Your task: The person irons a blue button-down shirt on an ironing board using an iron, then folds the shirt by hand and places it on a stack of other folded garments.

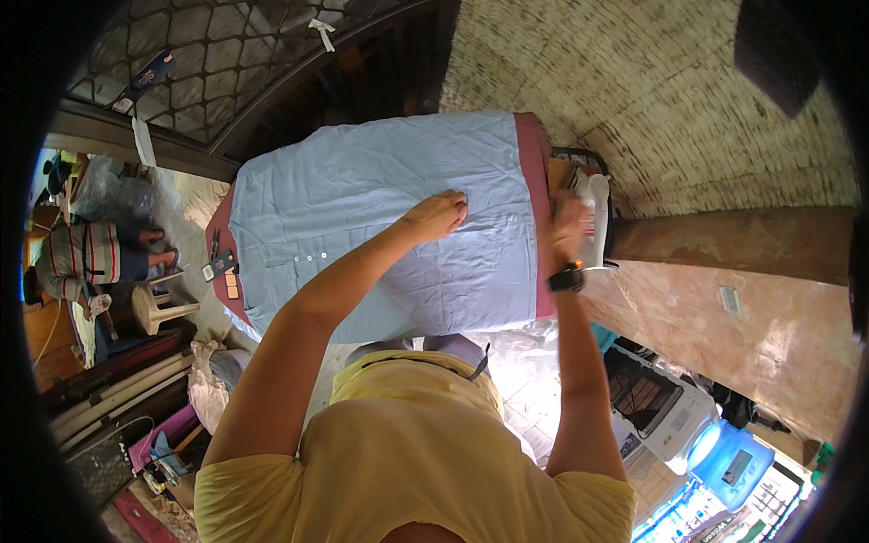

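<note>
Blue shirt (pixel 380 195) lies already spread on the red board (pixel 536 167), creases remaining; left hand (pixel 439 215) curls closed on it; blurred right hand (pixel 568 224), grip unclear, is at the white item (pixel 595 213) at right

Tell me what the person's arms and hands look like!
Short yellow sleeves end above the elbows, leaving both forearms bare. The left hand has no glove or watch. The right hand is blurry, but a dark watch sits on that wrist.

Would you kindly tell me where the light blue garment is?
The light blue garment lies spread over the reddish board cover in the head view's upper centre, beneath the left hand.
</note>
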`<state>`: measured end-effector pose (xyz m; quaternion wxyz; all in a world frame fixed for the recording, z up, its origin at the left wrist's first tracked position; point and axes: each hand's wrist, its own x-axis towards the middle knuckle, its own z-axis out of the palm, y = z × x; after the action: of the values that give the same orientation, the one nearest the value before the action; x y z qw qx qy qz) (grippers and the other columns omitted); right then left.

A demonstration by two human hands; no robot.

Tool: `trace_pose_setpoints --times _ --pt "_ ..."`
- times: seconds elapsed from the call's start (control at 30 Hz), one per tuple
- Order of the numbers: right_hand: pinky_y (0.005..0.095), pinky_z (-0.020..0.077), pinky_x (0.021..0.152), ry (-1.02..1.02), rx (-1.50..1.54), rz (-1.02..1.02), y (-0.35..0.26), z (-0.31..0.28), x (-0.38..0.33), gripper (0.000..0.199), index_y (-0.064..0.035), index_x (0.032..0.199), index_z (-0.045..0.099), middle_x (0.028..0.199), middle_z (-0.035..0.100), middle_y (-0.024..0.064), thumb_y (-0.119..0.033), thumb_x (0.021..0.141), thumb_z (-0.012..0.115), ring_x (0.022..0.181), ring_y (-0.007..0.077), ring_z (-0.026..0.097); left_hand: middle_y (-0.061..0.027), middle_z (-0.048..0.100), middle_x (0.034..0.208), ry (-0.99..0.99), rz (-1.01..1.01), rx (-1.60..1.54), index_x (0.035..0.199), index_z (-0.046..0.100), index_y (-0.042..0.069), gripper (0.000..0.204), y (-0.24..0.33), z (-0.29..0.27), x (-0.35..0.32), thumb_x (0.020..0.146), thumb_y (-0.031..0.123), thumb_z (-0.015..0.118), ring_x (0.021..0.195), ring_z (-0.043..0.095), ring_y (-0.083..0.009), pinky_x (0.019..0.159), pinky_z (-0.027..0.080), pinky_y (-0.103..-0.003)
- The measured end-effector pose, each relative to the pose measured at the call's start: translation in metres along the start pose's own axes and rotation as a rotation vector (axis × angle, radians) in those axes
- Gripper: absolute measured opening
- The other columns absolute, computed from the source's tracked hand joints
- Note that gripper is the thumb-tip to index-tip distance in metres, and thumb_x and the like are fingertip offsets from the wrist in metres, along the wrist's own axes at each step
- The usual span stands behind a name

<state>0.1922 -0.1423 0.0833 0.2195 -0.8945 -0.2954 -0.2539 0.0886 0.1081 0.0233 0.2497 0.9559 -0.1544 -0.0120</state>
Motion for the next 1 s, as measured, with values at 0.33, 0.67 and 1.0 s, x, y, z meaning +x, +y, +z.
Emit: trace_pose_setpoints --times 0.33,0.67,1.0 --pt "0.0449 0.0452 0.093 -0.354 0.427 0.008 -0.108 0.039 -0.091 0.031 -0.0008 0.119 0.058 0.117 0.055 0.0137 -0.009 0.089 0.060 0.110 0.0329 0.053 -0.0141 0.057 0.096 -0.028 -0.041 -0.132 0.093 0.057 0.002 0.011 -0.001 -0.001 0.000 0.087 0.008 0.063 0.095 0.058 -0.0326 0.084 0.048 -0.040" --pt "0.0437 0.0464 0.090 -0.296 0.401 0.050 -0.113 0.038 -0.098 0.033 -0.0011 0.120 0.060 0.112 0.053 0.0146 -0.009 0.089 0.062 0.105 0.0332 0.052 -0.0133 0.069 0.082 0.051 -0.161 -0.500 0.090 0.063 0.001 0.010 -0.007 0.001 0.004 0.080 -0.001 0.062 0.075 0.067 -0.0291 0.068 0.052 -0.038" --pt "0.0331 0.0531 0.070 -0.067 0.767 0.759 -0.127 0.072 -0.090 0.015 0.0006 0.095 0.065 0.076 0.067 0.0092 -0.004 0.082 0.072 0.069 0.0220 0.065 -0.0093 0.072 0.087 -0.068 -0.293 -0.600 0.092 0.066 0.000 0.010 -0.009 -0.016 0.009 0.082 -0.002 0.066 0.080 0.068 -0.0163 0.072 0.054 -0.031"
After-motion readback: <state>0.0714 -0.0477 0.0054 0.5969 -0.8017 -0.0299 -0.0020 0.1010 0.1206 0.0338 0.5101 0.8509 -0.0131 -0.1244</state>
